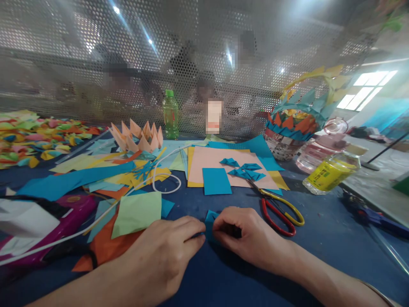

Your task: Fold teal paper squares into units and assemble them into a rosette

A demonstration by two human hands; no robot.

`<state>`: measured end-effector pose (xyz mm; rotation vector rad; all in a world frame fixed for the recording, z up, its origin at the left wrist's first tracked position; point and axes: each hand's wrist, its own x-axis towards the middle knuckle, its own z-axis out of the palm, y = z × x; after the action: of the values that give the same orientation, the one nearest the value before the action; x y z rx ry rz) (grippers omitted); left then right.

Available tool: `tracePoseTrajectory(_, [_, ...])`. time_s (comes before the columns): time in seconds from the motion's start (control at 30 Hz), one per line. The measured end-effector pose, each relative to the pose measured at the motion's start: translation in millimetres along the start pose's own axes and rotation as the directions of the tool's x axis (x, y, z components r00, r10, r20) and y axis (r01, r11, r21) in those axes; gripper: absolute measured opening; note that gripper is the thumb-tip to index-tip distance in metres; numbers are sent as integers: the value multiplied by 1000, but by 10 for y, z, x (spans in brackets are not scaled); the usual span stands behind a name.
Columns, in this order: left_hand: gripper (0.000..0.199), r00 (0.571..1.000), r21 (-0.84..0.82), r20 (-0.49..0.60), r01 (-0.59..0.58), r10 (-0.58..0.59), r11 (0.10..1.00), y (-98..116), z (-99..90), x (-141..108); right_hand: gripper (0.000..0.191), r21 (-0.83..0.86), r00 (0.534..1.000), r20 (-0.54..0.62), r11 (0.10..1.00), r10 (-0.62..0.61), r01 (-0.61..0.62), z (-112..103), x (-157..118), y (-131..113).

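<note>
A small piece of blue paper [210, 219] lies low over the table between my two hands, partly covered by fingers. My right hand [244, 228] pinches its right side with thumb and curled fingers. At its left edge, my left hand [174, 241] has its fingers pressed together, with a bit of blue showing at the tips. Just beyond sits a blue paper square [217, 181] on a stack topped by a pale pink sheet [204, 157]. Several folded blue paper pieces [246, 171] rest there too. Red-and-yellow handled scissors [277, 213] lie right of my right hand.
Loose coloured paper, including a light green square [139, 213], spreads leftward under a white cable [166, 190]. A peach paper crown [137, 138], green bottle [171, 115], paper basket [284, 145] and yellow-labelled bottle [332, 172] stand farther back. A purple device [76, 209] sits left; pliers [377, 215] lie right.
</note>
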<state>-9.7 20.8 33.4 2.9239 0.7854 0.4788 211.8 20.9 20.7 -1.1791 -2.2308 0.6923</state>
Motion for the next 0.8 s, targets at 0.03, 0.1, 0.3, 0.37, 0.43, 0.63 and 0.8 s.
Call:
tracePoseTrajectory(0.03, [42,1000,-10,3,10,-10,1000,-6,-9,2,10,-11,1000,2,1000,-18,18,-10,1,7])
tracePoseTrajectory(0.1, [43,1000,-36,4,13,-13,999,-26,-18,8,11,-30,999,9,998,-48,48,-26,2,24])
tracePoseTrajectory(0.3, [39,999,1,16,-34,34,999,-144,76,6,12,-26,997,7,997,-71,71,-24,-10,54])
tracePoseTrajectory(0.37, [31,999,16,12,-39,39,999,-185,101,2,13,-27,997,7,997,-75,75,-24,-12,51])
tracePoseTrajectory(0.43, [28,999,19,14,-52,52,998,-219,99,4,13,-36,996,5,995,-88,88,-30,-10,49])
tracePoseTrajectory(0.63, [32,997,1,43,-71,71,997,-250,53,5,14,-23,992,12,992,-126,127,-34,-5,81])
tracePoseTrajectory(0.8, [32,994,-43,66,-81,84,996,-253,91,-2,12,-24,991,32,992,-126,127,-66,-13,62])
